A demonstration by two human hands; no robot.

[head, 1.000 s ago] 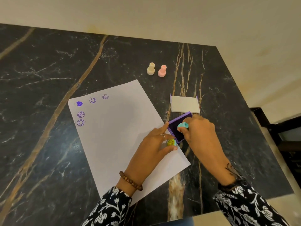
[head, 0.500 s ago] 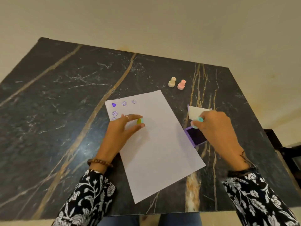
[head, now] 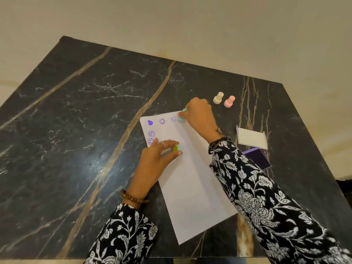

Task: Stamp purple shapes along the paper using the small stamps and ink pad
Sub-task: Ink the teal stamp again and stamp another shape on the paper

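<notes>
Right hand (head: pixel 198 116), upper centre of frame, fingers curled round the teal stamp (head: pixel 182 116), pressing it face-down near the top edge of the paper (head: pixel 190 178), just right of the third purple mark (head: pixel 173 119). I read this as the fourth print in the top row, placed to continue that line.

Left hand (head: pixel 158 159), centre frame, pinches a yellow-green stamp (head: pixel 175 148) between thumb and fingers, stamp tipped on its side so its smiley face points toward the camera. The hand lies on the paper's left edge, probably to pin the sheet while the other one presses.

Five prints visible: heart (head: pixel 150 122), smiley and one more along the top, two down the left side.

Ink pad (head: pixel 260 159), right of centre, is open, partly hidden behind the right sleeve, its lid (head: pixel 251 138) lying just above it. Cream stamp (head: pixel 218 98) and pink stamp (head: pixel 229 101) stand unused above the paper on the marble table (head: pixel 76 130).

Most of the sheet is blank, so it's early in the task.
</notes>
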